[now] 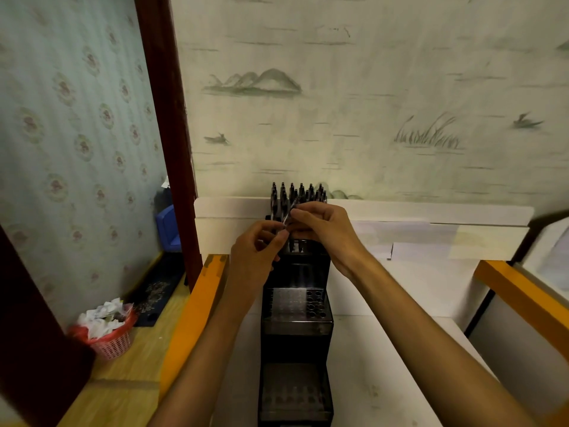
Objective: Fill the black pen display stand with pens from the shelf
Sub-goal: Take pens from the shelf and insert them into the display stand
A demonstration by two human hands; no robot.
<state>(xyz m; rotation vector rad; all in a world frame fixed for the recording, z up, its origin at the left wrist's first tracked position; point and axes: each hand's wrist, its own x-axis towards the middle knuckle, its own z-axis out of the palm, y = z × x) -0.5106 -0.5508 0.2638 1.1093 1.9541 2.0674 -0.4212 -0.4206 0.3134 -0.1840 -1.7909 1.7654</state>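
the black pen display stand (296,306) stands on the white shelf (400,334), its top tier packed with pens (297,192), lower tiers mostly unfilled. left hand (255,251) and right hand (320,226) both pinch one pen (288,215) over the second tier. risk: a tilted pen may miss its hole or knock neighbouring pens.

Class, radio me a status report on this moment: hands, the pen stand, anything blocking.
Left hand and right hand both pinch one pen over the black display stand. Top tier pens in; lower tiers open. Nothing blocking.
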